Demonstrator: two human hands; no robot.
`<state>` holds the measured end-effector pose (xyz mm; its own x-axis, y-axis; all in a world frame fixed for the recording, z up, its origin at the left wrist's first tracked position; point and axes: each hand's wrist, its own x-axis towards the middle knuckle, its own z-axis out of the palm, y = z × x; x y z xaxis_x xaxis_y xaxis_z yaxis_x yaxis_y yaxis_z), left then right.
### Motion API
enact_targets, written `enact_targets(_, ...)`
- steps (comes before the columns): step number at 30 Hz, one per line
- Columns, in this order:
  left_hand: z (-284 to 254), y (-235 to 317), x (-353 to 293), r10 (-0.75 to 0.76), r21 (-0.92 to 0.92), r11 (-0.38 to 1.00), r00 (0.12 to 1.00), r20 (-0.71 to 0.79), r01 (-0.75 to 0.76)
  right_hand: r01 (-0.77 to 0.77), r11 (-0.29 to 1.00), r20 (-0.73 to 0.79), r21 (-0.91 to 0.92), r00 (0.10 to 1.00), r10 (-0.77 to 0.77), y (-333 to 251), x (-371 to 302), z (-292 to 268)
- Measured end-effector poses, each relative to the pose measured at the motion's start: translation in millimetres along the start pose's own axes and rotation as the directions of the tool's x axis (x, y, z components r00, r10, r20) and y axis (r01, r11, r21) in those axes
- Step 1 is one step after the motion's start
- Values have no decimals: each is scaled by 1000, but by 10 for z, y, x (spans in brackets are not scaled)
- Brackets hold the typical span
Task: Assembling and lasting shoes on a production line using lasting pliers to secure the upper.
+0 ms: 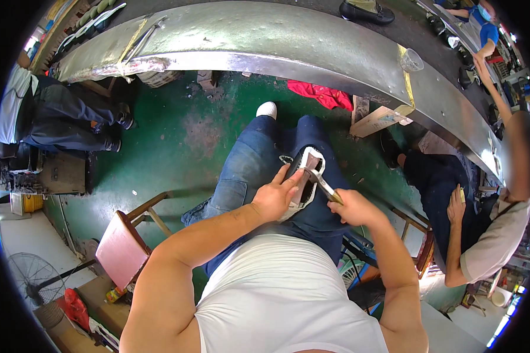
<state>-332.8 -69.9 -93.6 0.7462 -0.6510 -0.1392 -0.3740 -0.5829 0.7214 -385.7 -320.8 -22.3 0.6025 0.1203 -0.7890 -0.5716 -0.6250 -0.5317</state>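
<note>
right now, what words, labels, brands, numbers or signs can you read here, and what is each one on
None can be read.
Pale wooden block under the metal bench: faint marks, too small to read.
Yellow packet near the pink seat: too small and blurred to read.
Shoe piece and hand tool: no lettering I can make out.

A long metal bench (247, 35) crosses the stained green floor (165, 117).

Head view: left fisheye of head-worn pair, upright, facing down past white shirt (282, 282); left hand (272, 200), right hand (355, 207) close, near centre; table (247, 38) bowed across top.
</note>
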Motion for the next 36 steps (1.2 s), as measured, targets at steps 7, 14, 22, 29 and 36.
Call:
enact_targets(7,-415,433,175,-136,194,978,937,322,76,270,883,-350,-385,842,-410,-45,310,201)
enact_targets(14,22,-44,-256,-262,-456,846,960,98,277,372,894,-316,-251,841,-438,-116,79,198)
enact_targets(22,-52,-122,-197,-225,-480,822,949,223,307,443,874,-324,-200,812,-486,-32,-30,551)
enact_targets(29,-406,92,-163,-188,-245,926,915,356,285,418,908,-299,-42,862,-411,144,-77,555)
enact_targets(36,-1311,583,55,32,-152,987,997,-73,-43,391,837,-477,384,860,-183,596,-138,646)
